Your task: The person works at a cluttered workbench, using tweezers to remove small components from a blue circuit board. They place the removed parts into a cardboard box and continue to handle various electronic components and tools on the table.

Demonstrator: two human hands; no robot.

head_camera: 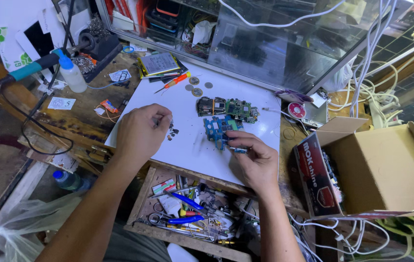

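Observation:
My left hand [141, 134] rests on the white work board [187, 140], its fingers pinched together on something small that I cannot make out, next to a few tiny dark parts [173, 131]. My right hand [254, 158] grips a small blue part [239, 149] at the near edge of a blue circuit board [219, 128]. Two more boards, one dark and one green [227, 107], lie just beyond. Three coin-like discs [196, 86] and an orange screwdriver [174, 82] sit at the board's far side.
An open drawer [187, 213] of pliers and tools lies below the board. A cardboard box [377, 167] stands at the right among white cables. A glass cabinet [265, 39] is behind. A white squeeze bottle [72, 73] and a soldering iron with a teal handle [32, 69] are at the left.

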